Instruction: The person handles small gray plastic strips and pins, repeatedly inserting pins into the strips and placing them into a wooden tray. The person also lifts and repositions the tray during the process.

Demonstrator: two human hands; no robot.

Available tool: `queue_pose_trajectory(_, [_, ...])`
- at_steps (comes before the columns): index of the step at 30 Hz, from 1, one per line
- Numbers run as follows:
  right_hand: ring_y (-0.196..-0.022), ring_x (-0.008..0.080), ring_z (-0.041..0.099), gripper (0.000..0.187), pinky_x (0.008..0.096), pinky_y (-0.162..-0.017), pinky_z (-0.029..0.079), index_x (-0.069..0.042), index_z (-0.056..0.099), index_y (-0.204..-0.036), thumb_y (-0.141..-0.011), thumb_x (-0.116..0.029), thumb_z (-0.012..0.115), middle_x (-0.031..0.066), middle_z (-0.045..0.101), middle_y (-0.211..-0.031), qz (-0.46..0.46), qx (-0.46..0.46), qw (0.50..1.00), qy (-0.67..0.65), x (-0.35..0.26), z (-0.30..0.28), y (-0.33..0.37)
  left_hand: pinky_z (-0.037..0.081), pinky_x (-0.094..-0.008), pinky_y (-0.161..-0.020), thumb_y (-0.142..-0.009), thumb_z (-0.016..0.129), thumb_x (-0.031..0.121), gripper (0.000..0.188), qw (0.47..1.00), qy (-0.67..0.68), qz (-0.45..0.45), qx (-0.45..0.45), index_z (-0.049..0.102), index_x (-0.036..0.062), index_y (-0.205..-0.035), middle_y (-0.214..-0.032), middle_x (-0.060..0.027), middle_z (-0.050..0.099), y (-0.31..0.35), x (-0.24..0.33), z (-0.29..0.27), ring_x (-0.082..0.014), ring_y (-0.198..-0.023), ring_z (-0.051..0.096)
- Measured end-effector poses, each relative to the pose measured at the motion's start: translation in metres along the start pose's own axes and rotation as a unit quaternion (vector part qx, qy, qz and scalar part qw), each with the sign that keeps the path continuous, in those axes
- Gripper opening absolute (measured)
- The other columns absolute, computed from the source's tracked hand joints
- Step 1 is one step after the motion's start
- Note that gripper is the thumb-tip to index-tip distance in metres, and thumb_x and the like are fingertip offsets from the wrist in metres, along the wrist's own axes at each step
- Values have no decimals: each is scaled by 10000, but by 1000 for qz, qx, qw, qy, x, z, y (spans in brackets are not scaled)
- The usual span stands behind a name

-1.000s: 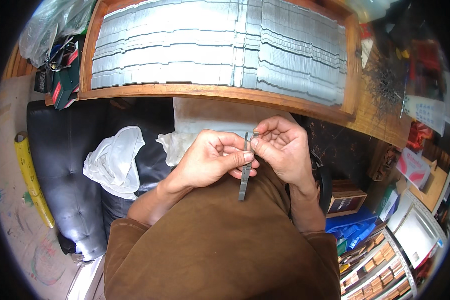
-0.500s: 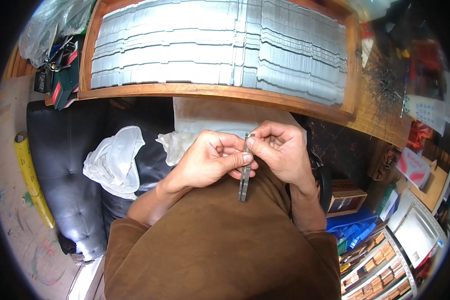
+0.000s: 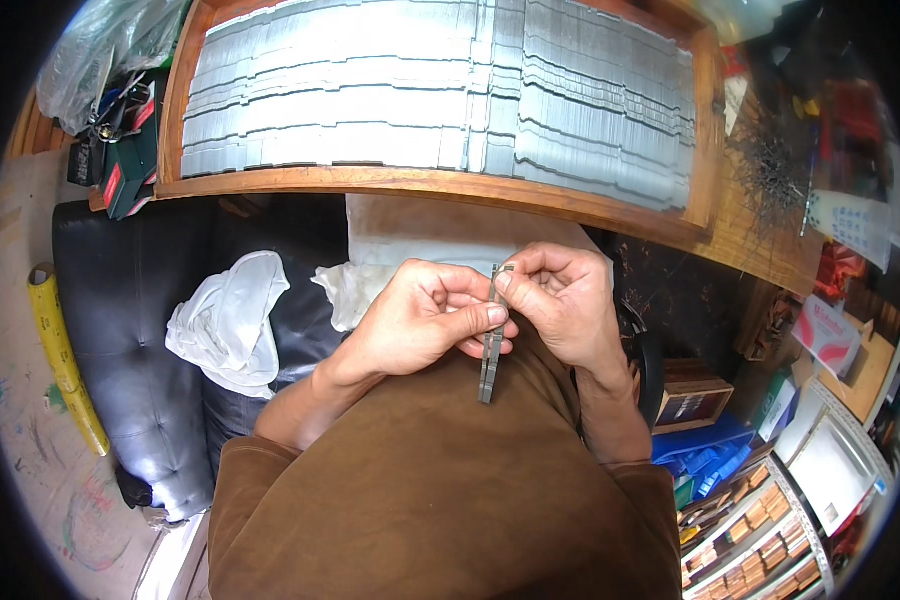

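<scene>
My left hand [image 3: 415,318] is closed, thumb and fingers pinching a narrow stack of thin grey metal strips [image 3: 489,372] near its middle. The stack stands lengthwise in front of my brown shirt, its lower end sticking out below the fingers. At its upper end my right hand [image 3: 567,305] is closed too, thumb and forefinger pinching the tip, where a short bit of metal juts sideways. Whether that bit is a separate strip I cannot tell. Beyond the hands, a wooden tray [image 3: 370,180] holds tightly packed rows of similar thin metal strips [image 3: 340,100].
A black padded seat [image 3: 135,340] with a crumpled white cloth [image 3: 232,325] is at left, beside a yellow tube [image 3: 65,360]. Dark thin pieces [image 3: 770,170] lie heaped on the wooden table right of the tray. Lower right are a wooden box [image 3: 692,395] and a rack of wooden blocks [image 3: 755,535].
Both hands keep their grip on the stack. Its upper end and my right fingertips have shifted very slightly to the right.
</scene>
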State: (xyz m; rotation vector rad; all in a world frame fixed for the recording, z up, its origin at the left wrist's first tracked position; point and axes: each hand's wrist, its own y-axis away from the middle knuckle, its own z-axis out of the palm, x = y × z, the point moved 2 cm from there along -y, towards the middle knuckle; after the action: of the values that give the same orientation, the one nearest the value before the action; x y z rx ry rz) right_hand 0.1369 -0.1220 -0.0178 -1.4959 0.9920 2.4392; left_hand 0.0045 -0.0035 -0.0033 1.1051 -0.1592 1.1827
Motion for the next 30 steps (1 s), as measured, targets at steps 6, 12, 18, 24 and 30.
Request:
queue_pose_trajectory(6, [-560, 44, 566, 27, 190, -502, 449, 27, 682, -873, -858, 6, 678, 23, 662, -746, -2, 80, 995, 52, -21, -23, 18, 618, -290, -700, -973, 655, 75, 192, 998, 24, -18, 50, 674, -48, -1119, -982, -172, 746, 0, 0, 0, -230, -869, 750])
queue_pose_trajectory(12, [-459, 57, 387, 147, 199, -423, 299, -29, 623, -864, -940, -155, 623, -31, 461, -624, -251, 330, 908, -65, -126, -162, 74, 616, -298, -710, -976, 652, 85, 206, 999, 15, -25, 31, 667, -51, -1130, -991, -190, 743, 1, 6, -2, -245, -887, 751])
queue_pose_trajectory(18, [-479, 57, 372, 132, 211, -422, 274, -37, 627, -786, -884, -109, 680, -13, 478, -637, -243, 315, 917, -32, -110, -160, 79, 616, -297, -708, -976, 653, 81, 218, 1000, 22, -9, 21, 657, -55, -1147, -983, -190, 743, 0, 6, -1, -241, -883, 750])
queue_pose_trajectory(24, [-603, 64, 588, 105, 206, -543, 456, 50, 713, -906, -860, -44, 725, 60, 695, -745, -3, 19, 994, 108, -24, -21, 9, 615, -289, -711, -973, 657, 79, 212, 1000, 11, -14, 10, 667, -48, -1142, -982, -176, 746, 0, 0, 0, -224, -877, 748])
queue_pose_trajectory(30, [-690, 79, 662, 109, 221, -613, 542, 67, 710, -926, -921, -43, 705, 88, 721, -821, -2, -36, 999, 25, -5, -5, 3, 608, -274, -702, -964, 672, 81, 193, 1000, 0, -10, 7, 692, -45, -1108, -951, -140, 748, 2, -2, 0, -191, -838, 740])
